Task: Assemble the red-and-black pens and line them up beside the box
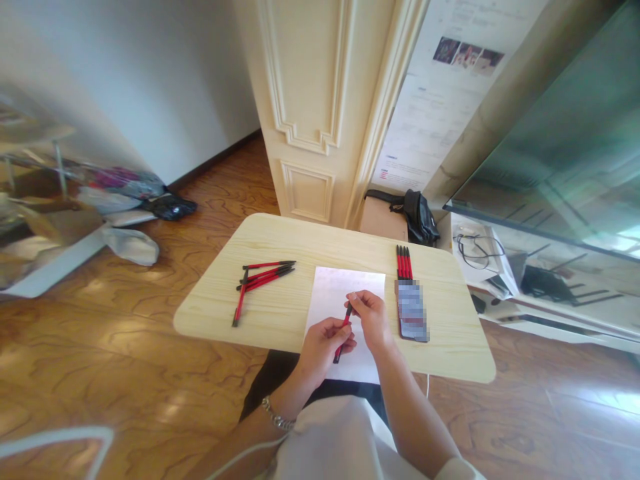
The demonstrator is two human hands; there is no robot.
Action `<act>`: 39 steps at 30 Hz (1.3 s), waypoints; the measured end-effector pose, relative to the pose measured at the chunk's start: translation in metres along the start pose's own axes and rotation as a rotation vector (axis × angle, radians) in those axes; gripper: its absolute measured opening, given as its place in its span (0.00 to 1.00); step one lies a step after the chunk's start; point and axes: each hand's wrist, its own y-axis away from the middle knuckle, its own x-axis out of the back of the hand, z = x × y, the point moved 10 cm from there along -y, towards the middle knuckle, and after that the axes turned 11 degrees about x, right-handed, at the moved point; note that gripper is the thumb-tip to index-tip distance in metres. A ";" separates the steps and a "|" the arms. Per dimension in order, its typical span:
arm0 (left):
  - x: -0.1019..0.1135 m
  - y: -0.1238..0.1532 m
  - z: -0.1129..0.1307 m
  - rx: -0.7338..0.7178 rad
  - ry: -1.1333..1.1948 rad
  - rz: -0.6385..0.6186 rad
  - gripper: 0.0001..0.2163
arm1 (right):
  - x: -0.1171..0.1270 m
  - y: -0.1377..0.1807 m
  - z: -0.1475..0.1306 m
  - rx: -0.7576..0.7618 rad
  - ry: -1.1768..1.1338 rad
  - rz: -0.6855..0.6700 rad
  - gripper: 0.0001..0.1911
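Note:
Both hands grip one red-and-black pen (343, 330) above a white sheet of paper (345, 293) on a small light-wood table (280, 233). My left hand (323, 347) is closed round the pen's lower part. My right hand (370, 315) pinches its upper end. A loose pile of several red-and-black pens (263, 275) lies on the table's left side. Three more such pens (403, 262) lie side by side at the right, above a dark flat packet (413, 311).
A cream panelled door (310, 107) stands behind the table. A black bag (419, 215) sits on a cardboard box (383, 217) beside it. A glass-topped unit (550, 200) with cables is at the right. Bags and cloth (125, 193) lie on the wooden floor at the left.

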 end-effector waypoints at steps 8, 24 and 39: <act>0.008 -0.003 0.003 -0.081 -0.099 0.089 0.15 | 0.002 -0.001 0.000 0.037 0.119 0.049 0.12; 0.008 -0.005 0.008 -0.128 -0.168 0.086 0.15 | 0.003 0.001 0.006 0.032 0.169 0.066 0.15; -0.009 -0.004 0.002 0.030 -0.124 -0.062 0.18 | -0.001 0.014 -0.011 0.092 0.123 -0.196 0.20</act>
